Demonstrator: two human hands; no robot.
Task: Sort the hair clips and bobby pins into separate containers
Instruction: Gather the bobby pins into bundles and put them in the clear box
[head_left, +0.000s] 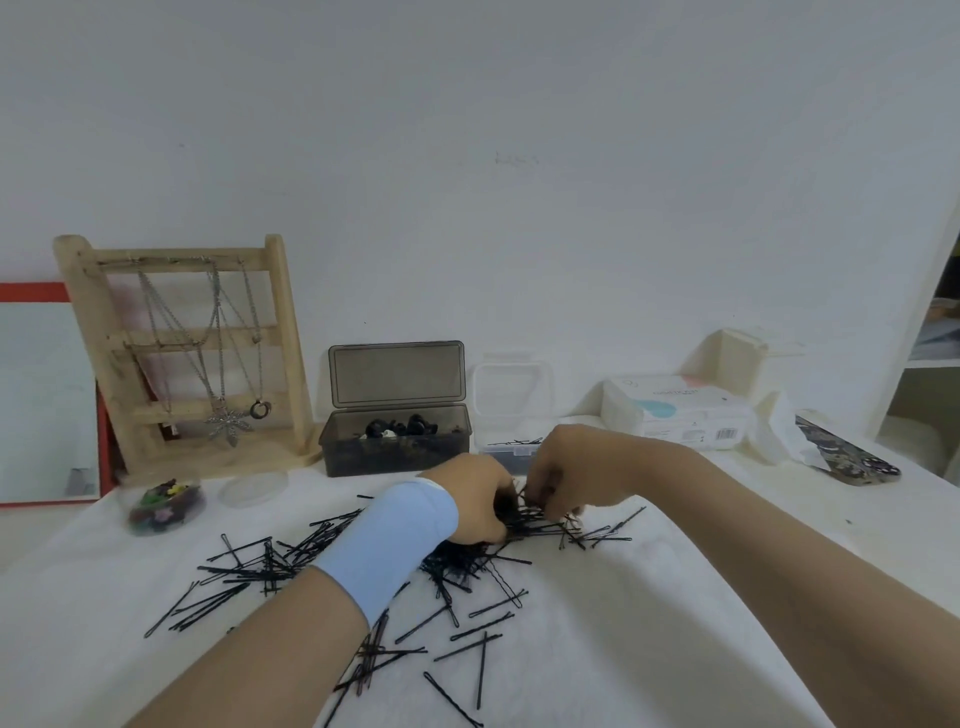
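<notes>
Right hand (576, 467): fingers (545, 491) curled down, tips bunched together and pinching a few bobby pins (467, 564) at the far edge of the pile. Motion blur, so I can't count the pins.

Left hand (475, 504): knuckles up and fingers bent into the densest part of the pile, just beside the right hand. The fingertips are hidden behind the hand, so I can't tell if it has a grip. There is a smooth pale-blue band (387, 545) round the wrist.

The pins are thin black wire, some with a wavy leg. They lie tangled under the hands and fan out loose toward the camera over the white cloth (649, 623), which is soft and slightly wrinkled.

Behind the hands:
- Smoky translucent plastic box (397, 452), rectangular, hinged lid upright. It holds chunky black hair clips (410, 427).
- To its right and touching it, a clear low container (511, 451) with a few pins inside. Its rounded-corner lid (511, 384) leans on the wall.

Further out:
- Left: a round clear tub (163, 506) of multicoloured clips, with its flat disc lid (254, 488) beside it.
- Far left: a raw-wood ladder-style stand (182, 353) hung with metal chain necklaces, and a red-framed mirror (41, 400).
- Right: a white tissue pack (675, 410) and a phone (847, 449) in a patterned case.
</notes>
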